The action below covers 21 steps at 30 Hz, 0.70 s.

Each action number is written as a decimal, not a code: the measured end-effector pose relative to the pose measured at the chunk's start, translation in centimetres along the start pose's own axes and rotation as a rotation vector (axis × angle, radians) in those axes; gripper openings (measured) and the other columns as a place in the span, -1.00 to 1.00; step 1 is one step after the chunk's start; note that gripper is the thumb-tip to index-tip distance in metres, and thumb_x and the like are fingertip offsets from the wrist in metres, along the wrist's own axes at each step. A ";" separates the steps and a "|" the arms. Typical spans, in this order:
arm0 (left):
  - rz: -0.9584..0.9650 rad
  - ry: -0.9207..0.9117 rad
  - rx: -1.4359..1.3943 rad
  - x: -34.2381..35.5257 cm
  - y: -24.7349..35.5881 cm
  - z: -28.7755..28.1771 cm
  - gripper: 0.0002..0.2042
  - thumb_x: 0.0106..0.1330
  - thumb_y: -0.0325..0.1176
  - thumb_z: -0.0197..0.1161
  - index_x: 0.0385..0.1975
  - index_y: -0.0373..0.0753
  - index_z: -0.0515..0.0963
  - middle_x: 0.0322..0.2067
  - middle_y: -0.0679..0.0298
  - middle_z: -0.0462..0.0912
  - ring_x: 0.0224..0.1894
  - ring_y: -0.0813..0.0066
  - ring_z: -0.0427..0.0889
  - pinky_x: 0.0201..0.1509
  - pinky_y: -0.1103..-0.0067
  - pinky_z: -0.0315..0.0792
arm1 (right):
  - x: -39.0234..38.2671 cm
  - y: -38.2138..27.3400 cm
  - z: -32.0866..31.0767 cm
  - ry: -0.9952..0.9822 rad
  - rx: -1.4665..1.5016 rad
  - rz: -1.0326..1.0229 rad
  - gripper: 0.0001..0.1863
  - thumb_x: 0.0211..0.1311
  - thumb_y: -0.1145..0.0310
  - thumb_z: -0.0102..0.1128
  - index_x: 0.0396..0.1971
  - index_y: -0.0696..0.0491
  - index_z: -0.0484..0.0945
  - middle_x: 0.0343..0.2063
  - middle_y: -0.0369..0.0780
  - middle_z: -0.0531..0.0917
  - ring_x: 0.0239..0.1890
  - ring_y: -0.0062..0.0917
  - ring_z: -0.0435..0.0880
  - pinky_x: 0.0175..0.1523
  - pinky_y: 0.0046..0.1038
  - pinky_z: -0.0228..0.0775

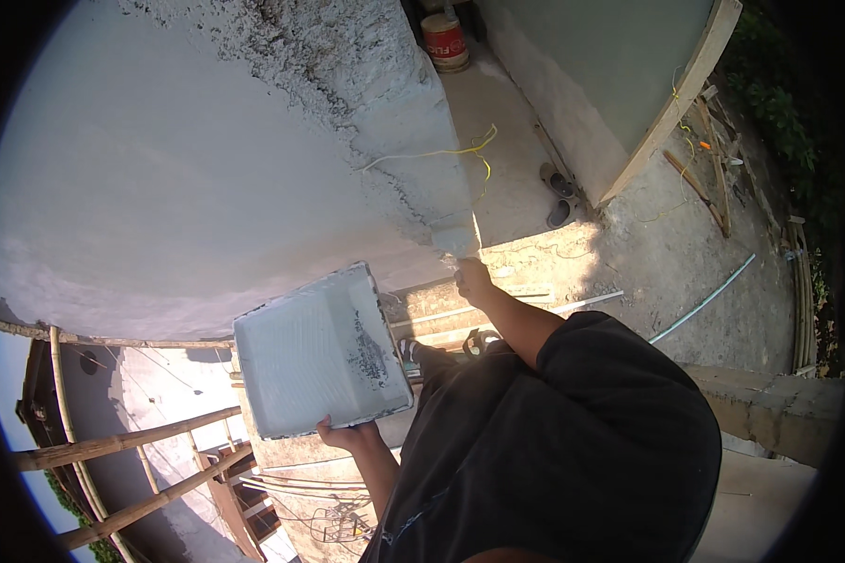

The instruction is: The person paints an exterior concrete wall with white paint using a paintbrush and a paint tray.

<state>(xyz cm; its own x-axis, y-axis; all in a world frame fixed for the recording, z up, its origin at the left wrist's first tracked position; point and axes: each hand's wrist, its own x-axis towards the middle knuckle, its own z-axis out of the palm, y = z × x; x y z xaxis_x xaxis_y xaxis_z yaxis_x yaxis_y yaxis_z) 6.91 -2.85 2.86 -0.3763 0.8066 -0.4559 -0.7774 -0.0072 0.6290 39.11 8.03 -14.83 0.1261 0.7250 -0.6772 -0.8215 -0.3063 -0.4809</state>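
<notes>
My left hand (347,434) grips the lower edge of a wide, shallow paint tray (300,357). Its inside is coated in pale grey-white, with dark speckles along one side. Closed around a short handle, my right hand (474,280) is up against the end of the wall. The tool there is a pale, flat-headed hand tool (454,240); whether it is a brush or a scraper I cannot tell. It meets the corner of a grey-white wall (207,169), smooth over most of its face and rough along a strip near that corner.
Yellow and white wires (441,152) stick out of the wall. Beyond it are a red bucket (444,42) and a pair of clogs (559,195) on the concrete floor. Bamboo poles (131,439) cross at lower left. A pale pipe (704,298) lies at right.
</notes>
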 end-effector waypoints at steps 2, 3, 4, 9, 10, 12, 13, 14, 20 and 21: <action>-0.001 0.008 0.001 -0.1 0.0 0.3 -0.26 -0.12 -0.16 0.00 0.20 -0.28 0.21 0.14 0.03 0.32 0.18 -0.04 0.30 0.24 0.03 0.19 | -0.1 0.0 -0.4 -0.003 -0.027 0.024 -0.89 0.26 0.28 -0.06 -0.32 -0.06 0.26 -0.69 -0.31 0.34 -0.81 -0.66 0.15 -0.75 -0.54 -0.12; -0.002 0.011 -0.001 0.3 0.0 0.2 -0.26 -0.12 -0.16 0.00 0.21 -0.28 0.21 0.14 0.03 0.32 0.18 -0.04 0.30 0.24 0.04 0.20 | 0.5 -0.3 0.0 0.032 -0.013 0.053 -0.89 0.27 0.28 -0.06 -0.29 -0.06 0.27 -0.68 -0.31 0.34 -0.81 -0.67 0.14 -0.75 -0.55 -0.12; -0.003 0.014 -0.003 0.5 0.0 0.1 -0.26 -0.12 -0.16 0.00 0.21 -0.28 0.21 0.14 0.03 0.31 0.18 -0.04 0.30 0.24 0.04 0.20 | 0.9 -0.4 0.3 0.068 0.001 0.081 -0.89 0.28 0.28 -0.07 -0.26 -0.07 0.27 -0.68 -0.32 0.34 -0.81 -0.67 0.13 -0.75 -0.56 -0.13; 0.004 -0.003 -0.012 0.5 -0.2 0.0 -0.26 -0.12 -0.17 -0.01 0.20 -0.29 0.21 0.13 0.03 0.32 0.18 -0.04 0.30 0.24 0.05 0.21 | 0.3 -0.4 1.0 0.019 0.046 0.026 -0.88 0.28 0.28 -0.07 -0.25 -0.09 0.26 -0.68 -0.32 0.35 -0.82 -0.67 0.12 -0.77 -0.56 -0.15; 0.003 -0.020 -0.021 0.7 -0.2 -0.2 -0.26 -0.12 -0.17 -0.01 0.20 -0.30 0.21 0.13 0.03 0.32 0.18 -0.04 0.31 0.23 0.05 0.21 | 0.1 -0.2 0.4 0.021 -0.006 0.020 -0.88 0.27 0.28 -0.06 -0.25 -0.09 0.26 -0.68 -0.32 0.34 -0.83 -0.67 0.12 -0.77 -0.56 -0.15; -0.004 -0.004 -0.015 0.7 -0.2 -0.2 -0.27 -0.12 -0.17 -0.01 0.20 -0.30 0.22 0.13 0.03 0.32 0.18 -0.03 0.31 0.23 0.05 0.21 | 0.4 -0.3 -1.0 0.047 -0.028 0.030 -0.90 0.26 0.28 -0.04 -0.31 -0.08 0.27 -0.70 -0.32 0.34 -0.84 -0.66 0.13 -0.77 -0.56 -0.12; -0.010 0.012 -0.009 0.7 -0.2 -0.1 -0.27 -0.11 -0.17 -0.01 0.20 -0.29 0.22 0.13 0.04 0.32 0.18 -0.03 0.31 0.23 0.05 0.21 | 0.9 -0.6 -1.4 0.090 -0.027 0.002 -0.90 0.25 0.29 -0.03 -0.34 -0.07 0.28 -0.71 -0.32 0.33 -0.84 -0.66 0.14 -0.77 -0.56 -0.12; -0.009 0.017 -0.009 0.7 -0.2 -0.3 -0.27 -0.11 -0.17 -0.01 0.20 -0.29 0.22 0.13 0.04 0.32 0.18 -0.03 0.31 0.23 0.05 0.21 | 1.2 -0.8 -1.7 0.131 -0.028 -0.023 -0.91 0.25 0.29 -0.02 -0.36 -0.06 0.30 -0.73 -0.33 0.33 -0.84 -0.66 0.16 -0.78 -0.56 -0.11; 0.018 0.013 -0.008 1.1 0.0 -0.7 -0.28 -0.11 -0.16 -0.01 0.19 -0.29 0.23 0.12 0.04 0.34 0.17 -0.02 0.32 0.23 0.05 0.21 | -1.0 -1.7 -1.1 0.105 -0.151 -0.169 -0.90 0.21 0.27 -0.04 -0.42 -0.08 0.28 -0.76 -0.38 0.24 -0.86 -0.68 0.12 -0.80 -0.58 -0.15; 0.012 0.010 -0.009 1.0 0.0 -0.6 -0.28 -0.11 -0.16 -0.01 0.19 -0.29 0.23 0.12 0.04 0.34 0.17 -0.03 0.32 0.23 0.05 0.21 | -1.4 -1.6 -1.7 0.100 -0.171 -0.172 -0.90 0.21 0.27 -0.03 -0.42 -0.08 0.28 -0.76 -0.38 0.23 -0.86 -0.68 0.12 -0.80 -0.57 -0.15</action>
<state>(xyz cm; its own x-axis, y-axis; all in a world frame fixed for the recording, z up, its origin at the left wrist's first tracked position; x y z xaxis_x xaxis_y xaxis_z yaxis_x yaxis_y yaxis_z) 6.26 -2.40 2.00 -0.3911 0.8002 -0.4547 -0.7773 -0.0227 0.6287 41.15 6.47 -14.03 0.3167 0.7136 -0.6249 -0.6782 -0.2902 -0.6752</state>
